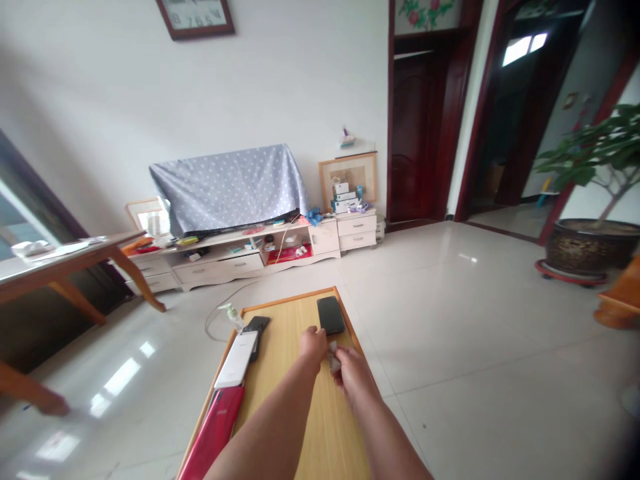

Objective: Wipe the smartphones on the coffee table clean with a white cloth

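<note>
A black phone (pixel 331 315) lies screen up near the far right corner of a light wooden table (pixel 285 373). At the phone's near left corner, my left hand (pixel 313 346) is closed, its fingertips against the edge. Just right of it my right hand (pixel 353 371) pinches a small crumpled whitish cloth or tissue (pixel 334 359). Along the table's left side lie a red phone (pixel 215 430), a white phone (pixel 237 360) and a dark phone (pixel 258 327), partly overlapping. A clear pump bottle (pixel 234 316) stands by the far left corner.
Beyond the table, a long white cabinet (pixel 220 270) runs along the wall under a spotted cloth cover (pixel 230 187). A brown-legged table (pixel 135 273) stands at left, a potted plant (pixel 590 247) at right. A cable (pixel 209 320) crosses the tiled floor.
</note>
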A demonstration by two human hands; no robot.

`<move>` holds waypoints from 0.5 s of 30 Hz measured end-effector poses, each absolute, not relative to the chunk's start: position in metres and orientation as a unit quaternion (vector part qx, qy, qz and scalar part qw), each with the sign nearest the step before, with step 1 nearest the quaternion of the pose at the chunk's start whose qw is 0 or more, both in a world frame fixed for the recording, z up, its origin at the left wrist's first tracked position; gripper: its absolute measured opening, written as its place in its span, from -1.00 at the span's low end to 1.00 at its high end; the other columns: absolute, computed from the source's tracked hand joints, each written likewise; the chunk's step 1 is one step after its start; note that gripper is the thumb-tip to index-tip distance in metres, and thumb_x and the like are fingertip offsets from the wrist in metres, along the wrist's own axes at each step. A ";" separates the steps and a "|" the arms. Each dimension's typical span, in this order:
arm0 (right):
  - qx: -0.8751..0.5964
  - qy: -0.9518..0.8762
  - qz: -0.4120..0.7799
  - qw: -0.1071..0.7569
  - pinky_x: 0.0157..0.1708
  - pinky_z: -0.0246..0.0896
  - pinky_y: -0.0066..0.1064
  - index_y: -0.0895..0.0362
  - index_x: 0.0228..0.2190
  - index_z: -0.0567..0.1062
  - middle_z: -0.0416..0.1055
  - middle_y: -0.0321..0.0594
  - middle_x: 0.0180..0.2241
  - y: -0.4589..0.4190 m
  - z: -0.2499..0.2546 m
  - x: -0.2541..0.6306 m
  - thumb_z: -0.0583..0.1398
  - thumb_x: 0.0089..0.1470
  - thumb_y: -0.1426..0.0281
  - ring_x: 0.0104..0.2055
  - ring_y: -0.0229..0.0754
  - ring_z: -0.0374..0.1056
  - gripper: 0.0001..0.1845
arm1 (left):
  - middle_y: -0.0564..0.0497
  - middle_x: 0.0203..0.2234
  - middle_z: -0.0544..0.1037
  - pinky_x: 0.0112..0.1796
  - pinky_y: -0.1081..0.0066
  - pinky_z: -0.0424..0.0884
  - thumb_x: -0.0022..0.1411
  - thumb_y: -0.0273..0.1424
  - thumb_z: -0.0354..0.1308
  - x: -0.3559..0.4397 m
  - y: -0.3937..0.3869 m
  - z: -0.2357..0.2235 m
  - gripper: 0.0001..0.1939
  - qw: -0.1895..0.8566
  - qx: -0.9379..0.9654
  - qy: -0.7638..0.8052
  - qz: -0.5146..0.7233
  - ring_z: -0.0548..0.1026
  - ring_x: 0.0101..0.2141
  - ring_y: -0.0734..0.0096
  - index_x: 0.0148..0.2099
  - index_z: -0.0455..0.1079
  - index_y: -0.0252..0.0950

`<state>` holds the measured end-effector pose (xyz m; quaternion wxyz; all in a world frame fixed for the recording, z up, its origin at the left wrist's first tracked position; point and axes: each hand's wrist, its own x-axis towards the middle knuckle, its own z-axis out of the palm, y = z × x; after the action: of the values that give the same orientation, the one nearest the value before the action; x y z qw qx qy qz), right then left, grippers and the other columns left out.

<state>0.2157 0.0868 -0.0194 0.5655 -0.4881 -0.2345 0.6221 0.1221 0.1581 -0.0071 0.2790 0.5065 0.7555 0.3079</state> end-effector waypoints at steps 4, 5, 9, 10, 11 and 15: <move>-0.507 -0.250 0.626 0.537 -0.72 -0.06 -0.52 0.13 -0.23 0.51 0.41 -0.33 -0.60 0.078 -0.015 0.212 0.29 -0.09 0.14 -0.67 -0.32 0.21 -0.59 | -0.14 -0.01 0.51 -0.01 0.23 0.44 0.35 -0.24 0.14 0.098 0.139 -0.009 -0.64 0.231 0.520 0.753 0.329 0.50 -0.05 0.28 0.09 0.41 -0.32; -0.509 -0.254 0.626 0.533 -0.72 -0.05 -0.52 0.13 -0.22 0.51 0.43 -0.31 -0.57 0.076 -0.014 0.211 0.30 -0.09 0.13 -0.66 -0.31 0.23 -0.58 | -0.16 -0.04 0.53 0.00 0.27 0.41 0.34 -0.28 0.13 0.091 0.131 -0.009 -0.66 0.216 0.525 0.752 0.333 0.50 -0.05 0.28 0.08 0.43 -0.34; -0.512 -0.269 0.625 0.525 -0.70 -0.03 -0.50 0.14 -0.26 0.51 0.46 -0.25 -0.52 0.065 -0.008 0.206 0.30 -0.10 0.12 -0.61 -0.28 0.28 -0.59 | -0.13 -0.07 0.54 -0.04 0.38 0.38 0.33 -0.31 0.06 0.058 0.096 0.001 -0.67 0.161 0.558 0.740 0.339 0.51 -0.09 0.32 0.05 0.46 -0.31; -0.511 -0.272 0.625 0.524 -0.70 -0.02 -0.50 0.14 -0.27 0.51 0.47 -0.24 -0.51 0.062 -0.006 0.205 0.30 -0.10 0.12 -0.60 -0.28 0.29 -0.59 | -0.11 -0.06 0.53 -0.06 0.40 0.38 0.33 -0.29 0.05 0.049 0.087 0.004 -0.66 0.149 0.564 0.739 0.337 0.52 -0.09 0.34 0.06 0.46 -0.28; -0.511 -0.275 0.625 0.521 -0.69 -0.02 -0.50 0.14 -0.29 0.51 0.47 -0.23 -0.50 0.059 -0.005 0.204 0.30 -0.11 0.11 -0.60 -0.28 0.29 -0.60 | -0.09 -0.05 0.53 -0.07 0.41 0.38 0.33 -0.27 0.04 0.038 0.079 0.008 -0.66 0.137 0.570 0.739 0.334 0.52 -0.10 0.35 0.07 0.45 -0.25; -0.514 -0.291 0.627 0.509 -0.68 -0.02 -0.50 0.14 -0.32 0.51 0.47 -0.23 -0.49 0.048 0.002 0.199 0.31 -0.13 0.11 -0.59 -0.28 0.29 -0.60 | -0.05 0.01 0.51 -0.09 0.41 0.37 0.35 -0.22 0.00 -0.009 0.050 0.021 -0.63 0.100 0.554 0.767 0.309 0.52 -0.09 0.35 0.11 0.41 -0.18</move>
<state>0.1992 0.0485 0.0025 0.5086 -0.5138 -0.2907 0.6268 -0.0088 0.0498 0.0211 0.0995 0.5542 0.7666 0.3086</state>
